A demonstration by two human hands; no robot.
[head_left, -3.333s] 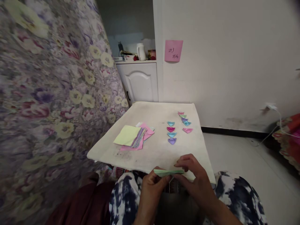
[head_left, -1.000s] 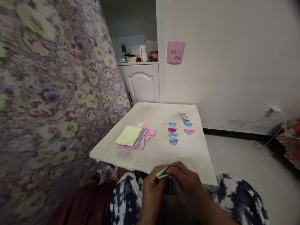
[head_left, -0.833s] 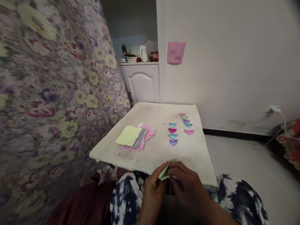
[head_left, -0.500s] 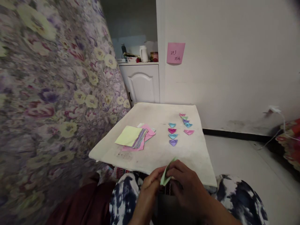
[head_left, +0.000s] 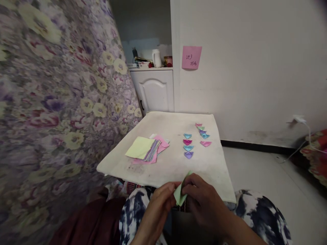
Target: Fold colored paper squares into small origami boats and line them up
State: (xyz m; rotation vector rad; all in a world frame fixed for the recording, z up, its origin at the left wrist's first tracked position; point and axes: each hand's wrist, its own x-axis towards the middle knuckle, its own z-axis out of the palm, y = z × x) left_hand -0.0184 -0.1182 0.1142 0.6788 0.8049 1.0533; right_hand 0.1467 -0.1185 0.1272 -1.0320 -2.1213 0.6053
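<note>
— What are the hands doing?

— The left hand [head_left: 159, 201] and the right hand [head_left: 202, 200] are pinching a folded green paper [head_left: 180, 196] between them. Each grip is closing narrow on it, with the left fingertips on its left side and the right thumb and forefinger on its upper right.

— Is it lying on the table [head_left: 163, 172]?

— No. It is standing on edge in the air above the lap, just in front of the table's near edge.

— Which step is that?

— I am judging it mid-fold: a small piece, already folded over, is being creased or opened by both hands.

— What else is lying about?

— A fanned stack of coloured paper squares [head_left: 146, 149], yellow on top, is lying on the left of the table. Small folded paper shapes [head_left: 188, 147] in blue, pink and purple are sitting in two rows on the right, well apart from the hands.

— What is the next move calling for?

— Probably one hand holding firm while the other's fingertips are working a flap. The paper is thin and small, so a crease could slip.
</note>
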